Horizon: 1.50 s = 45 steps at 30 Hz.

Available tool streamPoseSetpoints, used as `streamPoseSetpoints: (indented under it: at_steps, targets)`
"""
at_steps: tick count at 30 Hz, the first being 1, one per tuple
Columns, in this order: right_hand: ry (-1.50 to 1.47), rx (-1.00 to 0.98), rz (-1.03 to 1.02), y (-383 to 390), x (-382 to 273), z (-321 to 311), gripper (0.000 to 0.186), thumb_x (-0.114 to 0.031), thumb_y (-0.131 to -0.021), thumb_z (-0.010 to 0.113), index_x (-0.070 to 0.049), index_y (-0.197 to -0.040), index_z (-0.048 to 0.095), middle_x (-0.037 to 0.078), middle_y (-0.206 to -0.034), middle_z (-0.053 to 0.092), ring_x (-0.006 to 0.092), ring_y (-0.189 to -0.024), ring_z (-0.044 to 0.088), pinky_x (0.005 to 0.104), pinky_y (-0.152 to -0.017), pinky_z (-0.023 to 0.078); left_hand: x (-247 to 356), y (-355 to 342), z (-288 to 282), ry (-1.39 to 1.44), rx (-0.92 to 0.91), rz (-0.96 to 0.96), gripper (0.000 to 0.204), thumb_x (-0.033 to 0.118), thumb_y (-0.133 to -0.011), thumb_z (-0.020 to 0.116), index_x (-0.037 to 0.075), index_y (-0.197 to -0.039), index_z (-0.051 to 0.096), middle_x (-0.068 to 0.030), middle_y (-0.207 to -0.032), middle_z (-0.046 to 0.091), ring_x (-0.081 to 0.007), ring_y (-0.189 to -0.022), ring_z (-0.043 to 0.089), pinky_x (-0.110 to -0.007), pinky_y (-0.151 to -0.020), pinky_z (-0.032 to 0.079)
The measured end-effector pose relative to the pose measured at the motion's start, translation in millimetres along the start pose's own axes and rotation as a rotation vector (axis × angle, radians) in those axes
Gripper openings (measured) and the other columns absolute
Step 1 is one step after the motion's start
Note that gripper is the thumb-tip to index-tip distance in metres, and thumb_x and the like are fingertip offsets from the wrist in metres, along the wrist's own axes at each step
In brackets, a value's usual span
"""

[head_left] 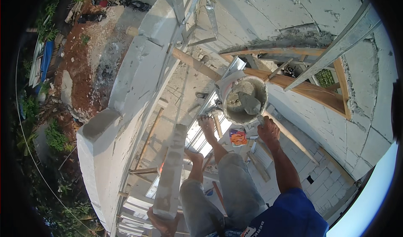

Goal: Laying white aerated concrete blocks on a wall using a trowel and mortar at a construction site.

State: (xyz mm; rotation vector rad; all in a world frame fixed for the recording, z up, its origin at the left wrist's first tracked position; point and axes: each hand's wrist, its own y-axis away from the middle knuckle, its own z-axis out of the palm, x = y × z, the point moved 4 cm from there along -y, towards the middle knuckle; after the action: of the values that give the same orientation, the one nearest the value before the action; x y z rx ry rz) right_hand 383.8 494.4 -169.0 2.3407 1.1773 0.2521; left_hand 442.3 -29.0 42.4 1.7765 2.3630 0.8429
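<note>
The small trowel point(249, 103) was just right of the middle of the frame, with its gray blade in the mouth of a round bucket point(266, 92). Wet gray cement point(247, 85) was in the bucket. The right hand point(268, 132) had its fingers wrapped around the trowel's handle, just below the bucket. Near the bottom of the frame, left of the middle, the left hand point(162, 225) held the near end of a long gray block point(170, 174). Some of its fingers were hidden by the block, so I could not tell how tight they were. Two bare feet point(207, 125) were between the block and the bucket, near a shiny metal strip point(194, 143). An orange and purple bag point(238, 137) lay below the bucket. A round wooden pole point(296, 140) slanted down to the right. A wooden frame point(308, 97) sat in the block wall point(289, 6) at the upper right. Another pale wall point(136, 75) ran down the left side. Past it, motorbikes point(134, 4) stood on the ground at the upper left.
</note>
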Motion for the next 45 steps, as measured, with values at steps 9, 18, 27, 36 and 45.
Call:
streamPoseSetpoints:
  at_steps: [9, 18, 27, 36, 45]
  targets:
    - [0.088, -0.076, -0.069, -44.4, -23.3, 86.0, 0.033, -0.02, -0.077, 0.062, -0.009, -0.108, 0.055, 0.019, -0.1, 0.061, 0.0417, -0.091, 0.066, 0.0506, -0.079, 0.052, 13.9, -1.6, -1.2, 0.045, -0.026, -0.038, 0.088, 0.01, -0.045, 0.076, -0.002, -0.122, 0.036, -0.0157, -0.102, 0.047, -0.0325, -0.091, 0.051, -0.046, -0.084, 0.044]
    - [-0.296, -0.128, -0.094, -18.0, 60.2, 43.0, 0.042, -0.019, -0.065, 0.073, -0.006, -0.104, 0.063, 0.02, -0.087, 0.068, 0.0391, -0.087, 0.066, 0.0464, -0.077, 0.051, 7.4, -2.2, 0.9, 0.029, -0.057, -0.063, 0.095, 0.014, -0.04, 0.085, 0.0, -0.121, 0.036, -0.0177, -0.101, 0.049, -0.0363, -0.089, 0.054, -0.048, -0.078, 0.046]
    - [-0.299, -0.099, -0.29, -99.6, -38.2, -99.9, 0.043, -0.019, -0.068, 0.071, -0.001, -0.106, 0.062, 0.023, -0.088, 0.068, 0.0375, -0.084, 0.067, 0.0423, -0.077, 0.052, 13.7, 1.9, 0.9, 0.053, 0.076, 0.084, 0.096, 0.019, -0.04, 0.09, -0.001, -0.119, 0.04, -0.0189, -0.099, 0.053, -0.0378, -0.088, 0.057, -0.048, -0.076, 0.047]
    - [-0.08, 0.496, -0.604, -238.5, -233.4, -234.9, 0.04, -0.016, -0.074, 0.066, -0.009, -0.113, 0.058, 0.014, -0.098, 0.066, 0.0351, -0.085, 0.065, 0.0413, -0.077, 0.052, 18.8, 7.5, -2.4, 0.044, 0.138, 0.118, 0.096, 0.023, -0.039, 0.093, -0.001, -0.118, 0.044, -0.0195, -0.098, 0.056, -0.0386, -0.088, 0.058, -0.047, -0.075, 0.048]
    - [0.592, 0.823, -0.81, -277.8, -328.4, -232.8, 0.038, -0.004, -0.074, 0.061, -0.019, -0.108, 0.054, 0.005, -0.097, 0.056, 0.0243, -0.098, 0.056, 0.0427, -0.082, 0.04, 32.6, 0.0, -11.0, -0.021, 0.121, 0.159, 0.1, 0.025, -0.04, 0.092, -0.003, -0.12, 0.041, -0.0203, -0.107, 0.056, -0.039, -0.089, 0.057, -0.049, -0.075, 0.048]
